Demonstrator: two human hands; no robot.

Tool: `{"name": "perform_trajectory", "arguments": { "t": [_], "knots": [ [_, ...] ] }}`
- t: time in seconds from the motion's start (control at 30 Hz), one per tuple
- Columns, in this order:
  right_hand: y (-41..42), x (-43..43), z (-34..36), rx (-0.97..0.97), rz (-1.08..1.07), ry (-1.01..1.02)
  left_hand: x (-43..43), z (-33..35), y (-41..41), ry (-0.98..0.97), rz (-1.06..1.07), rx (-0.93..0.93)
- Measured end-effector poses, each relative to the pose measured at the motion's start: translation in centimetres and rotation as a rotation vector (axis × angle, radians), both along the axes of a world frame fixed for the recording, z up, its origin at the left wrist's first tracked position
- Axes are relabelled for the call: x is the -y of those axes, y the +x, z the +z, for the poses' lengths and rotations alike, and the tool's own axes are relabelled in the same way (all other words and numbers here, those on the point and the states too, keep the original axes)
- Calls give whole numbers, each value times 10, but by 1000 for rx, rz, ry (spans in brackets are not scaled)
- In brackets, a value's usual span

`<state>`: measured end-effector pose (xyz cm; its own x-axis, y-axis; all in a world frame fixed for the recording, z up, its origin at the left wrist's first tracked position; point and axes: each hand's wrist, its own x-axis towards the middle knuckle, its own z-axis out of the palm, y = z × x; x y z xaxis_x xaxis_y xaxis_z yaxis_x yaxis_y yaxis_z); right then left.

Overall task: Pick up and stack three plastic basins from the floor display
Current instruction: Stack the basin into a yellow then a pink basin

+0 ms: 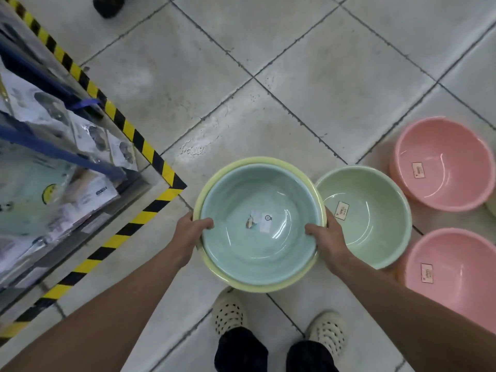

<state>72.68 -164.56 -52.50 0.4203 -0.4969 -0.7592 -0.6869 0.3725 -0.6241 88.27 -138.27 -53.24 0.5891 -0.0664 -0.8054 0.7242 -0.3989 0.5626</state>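
A pale blue basin [259,224] sits nested inside a slightly larger yellow basin [271,287], and I hold the pair up in front of me. My left hand [192,232] grips the left rims with the thumb hooked inside the blue one. My right hand [326,238] grips the right rims the same way. A green basin [370,218] stands on the floor just right of the held pair, partly behind my right hand.
Two pink basins [442,163] [456,272] stand on the tiled floor at the right. A shelf unit [53,162] with packaged goods and black-and-yellow hazard tape fills the left. My feet in pale clogs [228,312] stand below the basins. Another person's shoe [107,5] shows at the top.
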Motion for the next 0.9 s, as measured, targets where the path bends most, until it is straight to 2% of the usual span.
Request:
{"name": "perform_trajectory", "arguments": {
  "t": [0.33, 0.9],
  "knots": [
    [2, -7, -89, -5, -68, -9, 5, -86, 13, -8, -2, 13],
    [-7, -17, -163, 26, -72, 23, -5, -161, 2, -5, 4, 41]
  ]
}}
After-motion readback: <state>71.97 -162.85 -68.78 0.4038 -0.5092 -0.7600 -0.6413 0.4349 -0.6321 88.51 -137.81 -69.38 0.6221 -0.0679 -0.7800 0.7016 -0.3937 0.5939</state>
